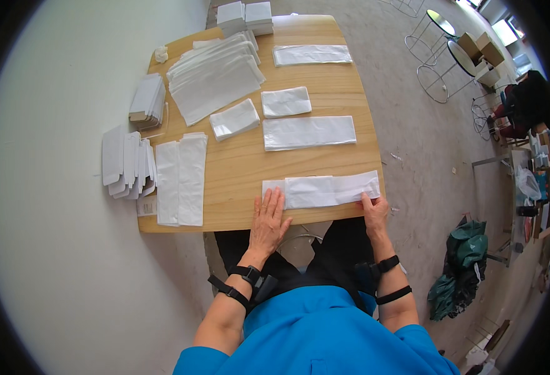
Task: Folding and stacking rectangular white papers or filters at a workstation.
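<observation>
A long, thin, folded white sheet (pixel 325 190) lies crosswise near the front edge of the wooden table; I cannot tell whether it is paper or a soft bag. My left hand (pixel 267 220) rests flat at its left end, fingers stretched out over a narrow piece there. At the other end, my right hand (pixel 376 212) grips the lower right corner, thumb on top and fingers partly hidden. Just beyond lies a flat white bundle (pixel 309 133), with two shorter folded white packets (pixel 285 102) (pixel 234 119) farther up.
Long white sheets (pixel 181 180) lie at the table's left, beside stacked flat white cartons (pixel 128 159). Fanned white sheets (pixel 215 81) and white box stacks (pixel 245 17) occupy the far left. Right of the table (pixel 231 200) are round stools (pixel 440 22), green-black bags (pixel 462 265) and another person (pixel 528 103).
</observation>
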The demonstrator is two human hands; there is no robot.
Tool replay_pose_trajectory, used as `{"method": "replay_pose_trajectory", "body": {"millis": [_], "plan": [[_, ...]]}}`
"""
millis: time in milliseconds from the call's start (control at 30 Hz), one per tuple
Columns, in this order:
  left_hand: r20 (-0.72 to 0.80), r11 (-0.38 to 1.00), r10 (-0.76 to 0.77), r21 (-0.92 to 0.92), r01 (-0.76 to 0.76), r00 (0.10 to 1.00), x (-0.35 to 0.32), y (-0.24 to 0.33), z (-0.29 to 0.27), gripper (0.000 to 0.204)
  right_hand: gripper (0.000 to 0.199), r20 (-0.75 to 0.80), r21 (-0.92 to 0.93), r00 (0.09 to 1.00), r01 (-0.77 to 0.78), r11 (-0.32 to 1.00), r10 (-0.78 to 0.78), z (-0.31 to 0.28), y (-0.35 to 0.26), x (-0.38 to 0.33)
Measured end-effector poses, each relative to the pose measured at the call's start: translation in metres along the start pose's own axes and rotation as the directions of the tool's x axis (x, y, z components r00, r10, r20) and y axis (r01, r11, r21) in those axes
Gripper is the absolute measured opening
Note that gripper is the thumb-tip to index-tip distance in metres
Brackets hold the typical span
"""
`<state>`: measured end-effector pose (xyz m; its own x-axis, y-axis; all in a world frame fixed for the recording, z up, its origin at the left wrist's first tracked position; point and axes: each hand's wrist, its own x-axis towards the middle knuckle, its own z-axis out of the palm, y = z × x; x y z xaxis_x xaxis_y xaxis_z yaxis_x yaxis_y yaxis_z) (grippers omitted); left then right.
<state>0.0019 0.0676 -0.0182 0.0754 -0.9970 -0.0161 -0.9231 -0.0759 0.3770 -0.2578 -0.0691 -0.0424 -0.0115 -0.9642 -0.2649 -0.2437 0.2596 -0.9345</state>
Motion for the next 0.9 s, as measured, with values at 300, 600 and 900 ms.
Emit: {"method": "replay_pose_trajectory", "body": {"millis": [300, 600, 900], "plan": [[0.016, 0.998, -0.011, 0.068, 0.01, 1.0, -0.002, 0.0, 0.008, 0.064, 0.015, -0.061, -0.008, 0.996, -0.069, 0.998, 0.068, 0.004, -0.002, 0.004], [0.014, 0.998, -0.02, 0.066, 0.019, 1.0, -0.001, 0.0, 0.009, 0.066, 0.017, -0.106, -0.065, 0.993, -0.063, 0.996, 0.056, 0.006, -0.003, 0.005], [0.01, 0.997, -0.013, 0.077, 0.012, 1.0, 0.001, 0.003, 0.007, 0.065, 0.022, -0.233, -0.482, 0.971, -0.066, 0.874, -0.055, 0.0, -0.017, 0.002]]}}
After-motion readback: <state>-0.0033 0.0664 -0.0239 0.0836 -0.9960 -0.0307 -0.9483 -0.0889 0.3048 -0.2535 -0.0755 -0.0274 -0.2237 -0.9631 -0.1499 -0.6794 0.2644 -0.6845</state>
